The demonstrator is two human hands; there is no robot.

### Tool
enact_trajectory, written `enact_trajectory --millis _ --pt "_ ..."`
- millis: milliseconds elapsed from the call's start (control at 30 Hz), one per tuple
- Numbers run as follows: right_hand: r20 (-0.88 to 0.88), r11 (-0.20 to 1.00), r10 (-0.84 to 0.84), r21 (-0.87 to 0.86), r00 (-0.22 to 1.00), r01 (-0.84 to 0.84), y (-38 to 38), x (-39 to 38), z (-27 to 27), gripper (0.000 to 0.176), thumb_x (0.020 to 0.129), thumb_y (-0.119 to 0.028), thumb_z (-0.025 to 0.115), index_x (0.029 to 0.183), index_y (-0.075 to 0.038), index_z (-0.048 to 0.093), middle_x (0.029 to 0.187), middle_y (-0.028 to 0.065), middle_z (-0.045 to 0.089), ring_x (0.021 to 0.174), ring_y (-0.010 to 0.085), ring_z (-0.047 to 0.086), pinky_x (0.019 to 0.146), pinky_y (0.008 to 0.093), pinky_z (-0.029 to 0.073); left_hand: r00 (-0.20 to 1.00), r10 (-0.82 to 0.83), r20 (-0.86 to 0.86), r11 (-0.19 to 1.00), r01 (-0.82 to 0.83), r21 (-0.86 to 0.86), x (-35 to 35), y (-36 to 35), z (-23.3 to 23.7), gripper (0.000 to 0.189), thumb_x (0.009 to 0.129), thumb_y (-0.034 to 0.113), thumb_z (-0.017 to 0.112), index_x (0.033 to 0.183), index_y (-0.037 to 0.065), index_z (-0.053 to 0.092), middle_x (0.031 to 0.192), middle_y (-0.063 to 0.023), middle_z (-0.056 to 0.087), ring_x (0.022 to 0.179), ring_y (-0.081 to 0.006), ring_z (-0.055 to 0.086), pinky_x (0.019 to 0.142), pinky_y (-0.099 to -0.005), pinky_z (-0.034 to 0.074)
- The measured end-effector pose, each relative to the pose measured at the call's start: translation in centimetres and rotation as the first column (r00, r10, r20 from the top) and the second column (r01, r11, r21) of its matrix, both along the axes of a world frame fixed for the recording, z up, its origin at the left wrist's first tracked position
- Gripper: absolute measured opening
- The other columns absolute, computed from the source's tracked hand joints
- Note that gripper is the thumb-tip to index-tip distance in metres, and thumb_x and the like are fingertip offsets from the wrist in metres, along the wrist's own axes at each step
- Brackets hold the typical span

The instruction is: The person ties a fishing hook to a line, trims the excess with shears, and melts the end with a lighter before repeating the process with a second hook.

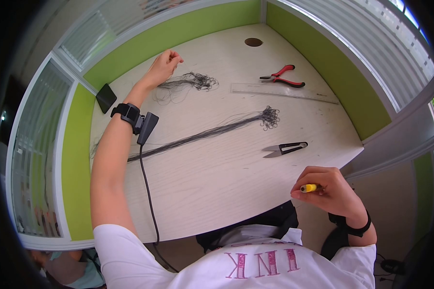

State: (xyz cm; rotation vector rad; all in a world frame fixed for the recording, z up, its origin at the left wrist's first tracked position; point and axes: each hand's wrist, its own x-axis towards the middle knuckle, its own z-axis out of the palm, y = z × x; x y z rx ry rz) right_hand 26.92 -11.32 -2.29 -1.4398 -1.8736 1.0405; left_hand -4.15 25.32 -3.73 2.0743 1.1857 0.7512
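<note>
My left hand (pixel 162 69) is over the back left of the desk, its thumb and fingers pinched together; whatever they hold is too fine to make out. Just right of it lies a loose tangle of dark fishing hooks with thin line (pixel 197 81). A second, straighter bundle of hooked fishing line (pixel 202 131) stretches across the middle, hooks at its right end. Beyond the desk's front right edge, my right hand (pixel 330 189) is closed around a yellow pen-shaped tool (pixel 308 188) with a dark end. Thread snips (pixel 285 149) lie between that hand and the hooks.
Red-handled pliers (pixel 283 77) and a clear ruler (pixel 284 92) lie at the back right, near a cable hole (pixel 253 42). A dark flat object (pixel 106 98) leans at the left. A black cable (pixel 148 188) runs from my left wrist device (pixel 147 127) over the desk (pixel 217 192). Green partitions surround it.
</note>
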Motion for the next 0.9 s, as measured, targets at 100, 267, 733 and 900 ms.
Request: enact_trajectory --millis 100,267,733,900 --pt "-0.016 1.000 0.007 -0.015 1.000 -0.008 0.1 -0.2 0.0 0.009 0.079 -0.008 0.072 0.081 0.000 0.068 0.077 0.0063 0.064 0.067 0.0163 0.061 0.058 0.0254 0.046 0.996 -0.060 0.070 0.997 0.063 -0.042 -0.2 -0.6 0.8 0.014 0.093 0.016 0.052 0.093 0.003 0.053 0.082 -0.0027 0.056 0.063 -0.0098 0.046 0.061 -0.0240 0.041" --pt "-0.038 0.997 0.056 0.052 0.998 -0.054 0.1 -0.3 -0.4 0.009 0.081 -0.009 0.070 0.087 -0.003 0.069 0.076 0.0052 0.060 0.059 0.0135 0.055 0.047 0.0233 0.043 0.919 -0.099 -0.382 0.987 0.139 0.078 -1.3 -3.3 0.8 0.014 0.086 0.016 0.060 0.092 0.004 0.058 0.087 -0.0048 0.061 0.071 -0.0147 0.053 0.067 -0.0295 0.045" --pt "-0.026 0.999 0.025 -0.035 0.999 -0.026 0.1 -0.3 -0.2 0.009 0.079 -0.009 0.071 0.082 -0.001 0.069 0.077 0.0059 0.064 0.065 0.0145 0.061 0.053 0.0236 0.044 0.866 -0.108 -0.489 0.918 0.275 0.285 4.0 -6.5 -0.2 0.010 0.076 0.018 0.068 0.081 0.010 0.069 0.090 -0.0028 0.060 0.080 -0.0198 0.058 0.070 -0.0331 0.047" --pt "-0.031 0.999 0.013 -0.042 0.999 -0.014 -0.1 0.0 -0.4 0.009 0.079 -0.010 0.071 0.082 -0.001 0.069 0.077 0.0056 0.064 0.065 0.0143 0.060 0.052 0.0235 0.043 0.816 -0.079 -0.573 0.921 0.280 0.271 3.7 -6.7 -0.5 0.009 0.077 0.018 0.067 0.080 0.010 0.070 0.087 -0.0030 0.061 0.081 -0.0195 0.059 0.068 -0.0332 0.047"
